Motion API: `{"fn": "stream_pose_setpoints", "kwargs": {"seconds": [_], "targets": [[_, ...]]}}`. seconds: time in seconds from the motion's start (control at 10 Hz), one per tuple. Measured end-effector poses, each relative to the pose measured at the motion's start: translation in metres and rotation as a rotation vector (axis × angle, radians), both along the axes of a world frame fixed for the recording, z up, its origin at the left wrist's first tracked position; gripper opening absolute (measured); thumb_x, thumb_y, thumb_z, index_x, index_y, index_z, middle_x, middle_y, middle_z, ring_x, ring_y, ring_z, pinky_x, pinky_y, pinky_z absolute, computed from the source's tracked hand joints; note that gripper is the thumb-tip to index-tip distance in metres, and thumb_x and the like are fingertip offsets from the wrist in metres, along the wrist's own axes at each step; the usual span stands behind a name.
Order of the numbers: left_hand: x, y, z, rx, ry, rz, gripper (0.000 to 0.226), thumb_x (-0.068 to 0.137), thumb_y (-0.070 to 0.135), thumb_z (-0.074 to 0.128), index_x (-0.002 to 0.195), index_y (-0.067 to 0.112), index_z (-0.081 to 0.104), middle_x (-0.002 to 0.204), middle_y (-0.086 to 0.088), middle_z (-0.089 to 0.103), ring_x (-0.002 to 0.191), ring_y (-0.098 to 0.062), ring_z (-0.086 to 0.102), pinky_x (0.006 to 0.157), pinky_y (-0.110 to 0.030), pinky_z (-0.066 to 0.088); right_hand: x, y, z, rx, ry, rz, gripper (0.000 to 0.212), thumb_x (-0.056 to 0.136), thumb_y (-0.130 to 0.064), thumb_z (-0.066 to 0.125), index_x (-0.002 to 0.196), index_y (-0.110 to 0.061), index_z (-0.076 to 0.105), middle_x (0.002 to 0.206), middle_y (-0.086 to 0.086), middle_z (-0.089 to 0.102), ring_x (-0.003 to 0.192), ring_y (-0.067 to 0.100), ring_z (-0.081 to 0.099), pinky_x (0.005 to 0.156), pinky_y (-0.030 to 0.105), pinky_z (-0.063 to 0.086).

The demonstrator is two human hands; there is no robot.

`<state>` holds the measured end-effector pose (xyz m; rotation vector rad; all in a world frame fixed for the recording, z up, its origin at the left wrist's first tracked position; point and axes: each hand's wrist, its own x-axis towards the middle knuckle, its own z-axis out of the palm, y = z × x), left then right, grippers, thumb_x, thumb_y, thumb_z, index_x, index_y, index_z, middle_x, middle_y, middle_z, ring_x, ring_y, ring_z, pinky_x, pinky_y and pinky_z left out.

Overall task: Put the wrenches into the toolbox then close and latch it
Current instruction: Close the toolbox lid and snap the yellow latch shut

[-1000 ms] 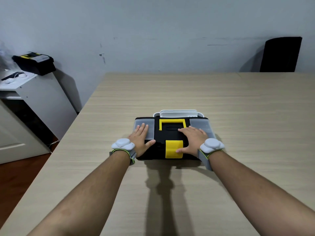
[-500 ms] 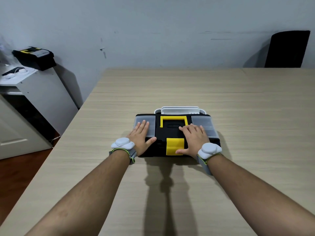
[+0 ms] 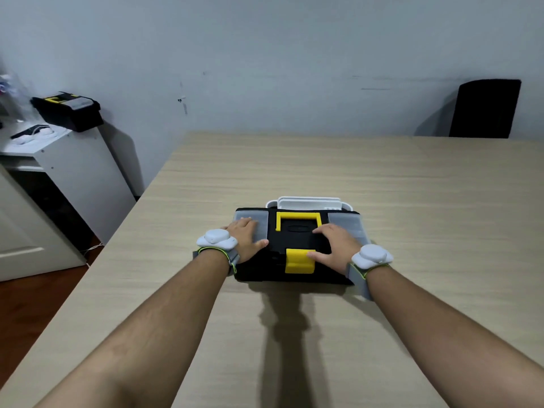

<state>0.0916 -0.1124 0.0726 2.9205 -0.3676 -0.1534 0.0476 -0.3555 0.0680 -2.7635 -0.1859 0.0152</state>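
A black toolbox [image 3: 294, 240] with a yellow handle [image 3: 298, 219] and a yellow front latch [image 3: 299, 261] lies on the wooden table [image 3: 294, 172], lid down. My left hand [image 3: 245, 238] rests flat on the lid's left side, over a clear compartment cover. On the right side my right hand [image 3: 335, 247] lies flat, its thumb touching the latch. No wrenches are visible. A white tray [image 3: 309, 203] sits just behind the box.
A white cabinet [image 3: 73, 172] stands left of the table with a second black toolbox [image 3: 67, 110] on top. A black chair back [image 3: 484, 108] is at the far right by the wall.
Both hands stay flat on the lid. The right thumb has moved onto the latch's side. The view has shifted slightly.
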Motion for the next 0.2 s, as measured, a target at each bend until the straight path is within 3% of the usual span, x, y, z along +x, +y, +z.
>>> {"fn": "stream_pose_setpoints", "kwargs": {"seconds": [0.1, 0.2], "targets": [[0.002, -0.001, 0.021, -0.029, -0.085, -0.017, 0.061, 0.089, 0.052, 0.047, 0.142, 0.025, 0.035, 0.156, 0.001, 0.029, 0.143, -0.019, 0.028, 0.114, -0.041, 0.024, 0.003, -0.016, 0.025, 0.244, -0.059, -0.154, 0.047, 0.082, -0.036, 0.067, 0.122, -0.013, 0.056, 0.129, 0.006, 0.059, 0.122, 0.023, 0.053, 0.103, 0.03, 0.039], [0.006, 0.001, 0.039, -0.046, -0.119, -0.014, 0.059, 0.09, 0.052, 0.047, 0.141, 0.025, 0.036, 0.156, 0.001, 0.029, 0.144, -0.018, 0.028, 0.115, -0.041, 0.024, 0.012, -0.026, 0.044, 0.395, -0.057, -0.248, 0.04, 0.084, -0.032, 0.067, 0.117, -0.011, 0.061, 0.124, 0.009, 0.064, 0.116, 0.023, 0.058, 0.102, 0.032, 0.043]]}}
